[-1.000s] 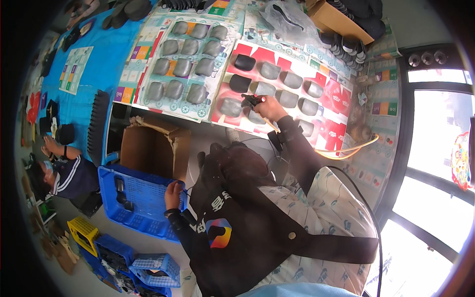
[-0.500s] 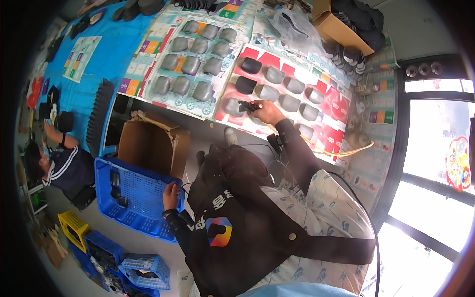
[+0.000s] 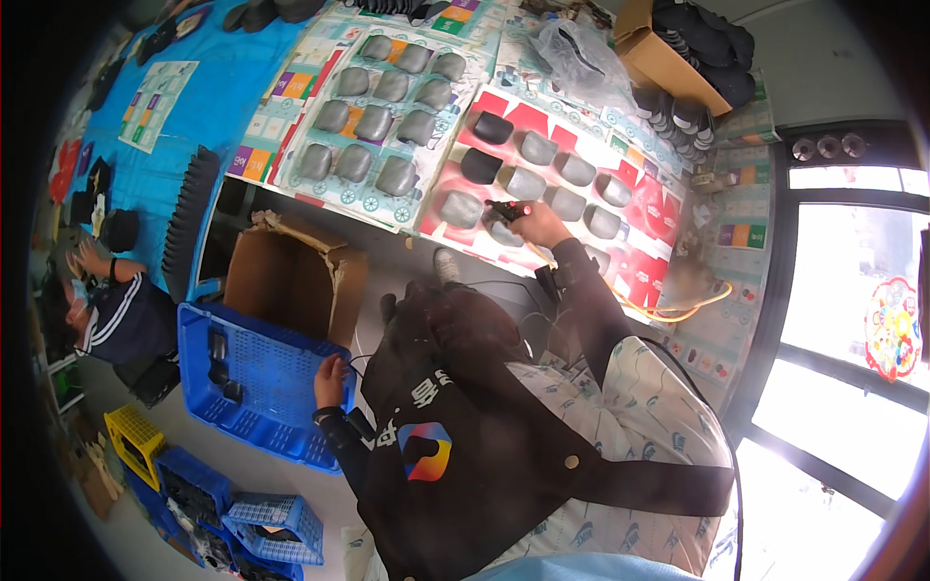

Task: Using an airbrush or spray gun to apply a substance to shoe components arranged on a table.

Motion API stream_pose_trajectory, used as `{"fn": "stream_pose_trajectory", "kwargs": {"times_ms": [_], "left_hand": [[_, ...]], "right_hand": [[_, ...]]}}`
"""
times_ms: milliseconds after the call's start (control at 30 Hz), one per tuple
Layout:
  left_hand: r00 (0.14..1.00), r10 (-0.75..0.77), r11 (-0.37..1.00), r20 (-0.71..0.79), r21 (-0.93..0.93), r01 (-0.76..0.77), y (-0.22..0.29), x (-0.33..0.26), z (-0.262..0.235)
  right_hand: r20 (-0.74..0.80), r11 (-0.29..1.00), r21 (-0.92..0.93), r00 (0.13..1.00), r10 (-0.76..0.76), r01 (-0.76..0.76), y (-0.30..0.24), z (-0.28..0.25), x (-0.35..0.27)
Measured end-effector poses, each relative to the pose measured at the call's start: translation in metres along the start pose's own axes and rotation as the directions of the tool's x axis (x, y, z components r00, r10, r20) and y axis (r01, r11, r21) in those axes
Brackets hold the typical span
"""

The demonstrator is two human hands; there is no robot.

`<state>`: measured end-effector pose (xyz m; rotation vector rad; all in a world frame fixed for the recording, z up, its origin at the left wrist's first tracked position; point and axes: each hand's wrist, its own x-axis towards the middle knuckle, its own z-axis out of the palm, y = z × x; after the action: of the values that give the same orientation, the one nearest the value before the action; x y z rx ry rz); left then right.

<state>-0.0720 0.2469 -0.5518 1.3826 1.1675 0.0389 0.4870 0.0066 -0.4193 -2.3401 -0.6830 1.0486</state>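
My right hand point(image 3: 539, 226) reaches out over a red sheet point(image 3: 647, 250) laid with rows of grey and black oval pads point(image 3: 528, 182). It is closed on a small black and red hand tool point(image 3: 506, 209), whose tip sits by a grey pad point(image 3: 462, 208). My left hand point(image 3: 329, 379) is low at my side, fingers curled on the near rim of a blue plastic crate point(image 3: 254, 387) that holds a few dark parts. A second, pale sheet point(image 3: 383, 116) with more grey pads lies to the left of the red one.
An open cardboard box point(image 3: 291, 281) stands between the crate and the bench. Another person point(image 3: 111, 315) in a dark striped top works at the left. A yellow crate point(image 3: 136, 441) and small blue baskets point(image 3: 276, 523) sit on the floor. A yellow cable point(image 3: 678, 308) and a bright window point(image 3: 852, 320) are at the right.
The view has shifted slightly. My right hand stays with the tool over the same row of pads, and my left hand stays on the crate rim.
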Motion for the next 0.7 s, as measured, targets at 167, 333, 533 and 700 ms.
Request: {"fn": "stream_pose_trajectory", "kwargs": {"times_ms": [167,333,533,700], "left_hand": [[1.000,0.014,0.996,0.001,0.084,-0.014,0.004,0.008,0.002],[0.998,0.056,0.998,0.001,0.016,-0.056,0.008,0.010,0.007],[0.998,0.067,0.996,-0.014,0.067,-0.066,0.001,0.004,0.008],[0.997,0.074,0.995,-0.023,0.066,-0.072,-0.002,-0.002,0.013]], "right_hand": [[-0.273,0.977,-0.024,0.938,-0.212,0.214,-0.005,0.006,0.001],[-0.385,0.968,-0.158,0.891,-0.241,0.194,-0.019,0.003,0.008],[-0.398,0.954,-0.222,0.874,-0.277,0.201,-0.023,0.002,0.014],[-0.358,0.947,-0.265,0.893,-0.272,0.182,-0.020,0.000,0.021]]}}
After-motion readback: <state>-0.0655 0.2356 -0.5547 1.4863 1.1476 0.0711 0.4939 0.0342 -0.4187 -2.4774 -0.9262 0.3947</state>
